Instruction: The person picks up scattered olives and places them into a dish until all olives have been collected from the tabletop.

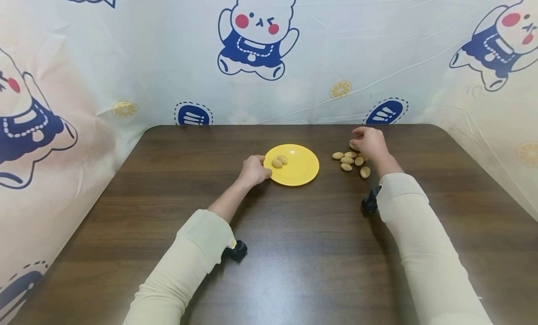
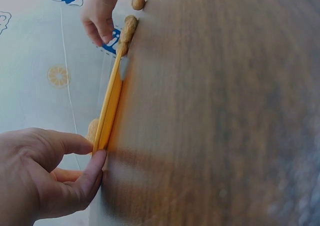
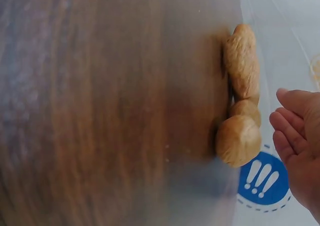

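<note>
A round yellow plate (image 1: 298,173) lies on the table with two tan, almond-shaped nuts in their shells (image 1: 277,163) towards its left side. My left hand (image 1: 254,170) pinches the plate's left rim between thumb and fingers, which the left wrist view shows edge-on. To the right of the plate is a loose group of several similar nuts (image 1: 347,160). Over the far side of that group hovers my right hand (image 1: 371,143), its fingers loosely bent. In the right wrist view this hand (image 3: 300,131) is beside the nuts (image 3: 242,66), and nothing shows between thumb and fingers.
The brown wooden table (image 1: 286,250) runs back to a pale curtain (image 1: 168,59) printed with bears and lemon slices. Small black cameras (image 1: 237,251) sit at both wrists, under pale sleeves.
</note>
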Available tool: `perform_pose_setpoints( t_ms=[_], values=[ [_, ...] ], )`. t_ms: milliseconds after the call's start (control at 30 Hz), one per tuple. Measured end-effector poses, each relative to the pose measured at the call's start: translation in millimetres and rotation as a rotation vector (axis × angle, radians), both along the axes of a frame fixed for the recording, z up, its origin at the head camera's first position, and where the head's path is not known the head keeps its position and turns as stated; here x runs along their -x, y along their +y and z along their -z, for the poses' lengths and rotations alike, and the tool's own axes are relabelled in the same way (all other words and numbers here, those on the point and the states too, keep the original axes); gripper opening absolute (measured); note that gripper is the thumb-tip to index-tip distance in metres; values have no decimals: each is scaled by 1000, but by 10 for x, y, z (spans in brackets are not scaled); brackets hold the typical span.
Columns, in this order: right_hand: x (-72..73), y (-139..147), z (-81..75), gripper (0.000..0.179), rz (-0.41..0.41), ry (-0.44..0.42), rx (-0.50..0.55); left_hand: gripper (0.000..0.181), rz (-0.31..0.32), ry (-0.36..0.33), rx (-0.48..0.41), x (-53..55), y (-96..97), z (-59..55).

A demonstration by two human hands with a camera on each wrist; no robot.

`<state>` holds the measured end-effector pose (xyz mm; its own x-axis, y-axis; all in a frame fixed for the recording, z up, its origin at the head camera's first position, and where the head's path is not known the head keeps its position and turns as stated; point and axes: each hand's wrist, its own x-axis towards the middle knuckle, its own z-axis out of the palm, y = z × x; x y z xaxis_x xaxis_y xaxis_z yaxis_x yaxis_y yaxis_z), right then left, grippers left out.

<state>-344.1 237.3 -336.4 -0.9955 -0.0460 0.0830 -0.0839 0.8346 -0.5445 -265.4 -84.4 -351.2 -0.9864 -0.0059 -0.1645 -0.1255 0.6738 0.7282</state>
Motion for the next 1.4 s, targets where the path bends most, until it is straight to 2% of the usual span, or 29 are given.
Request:
perform_pose_setpoints(
  t_ms=[233,600,767,1100,1400],
  values=[
    [-14,66,30,38,45,-36,-34,60,-6,-14,-1,20,8,27],
    [-4,134,81,33,35,-121,-56,60,-7,-15,-14,9,0,26],
    [9,156,117,30,23,-106,-71,60,-2,-4,-12,10,-4,29],
    [28,144,134,29,69,-109,-46,60,-4,-5,-20,18,-4,23],
    [16,123,147,27,71,-100,-58,60,2,-4,-19,18,-8,29]
  ],
)
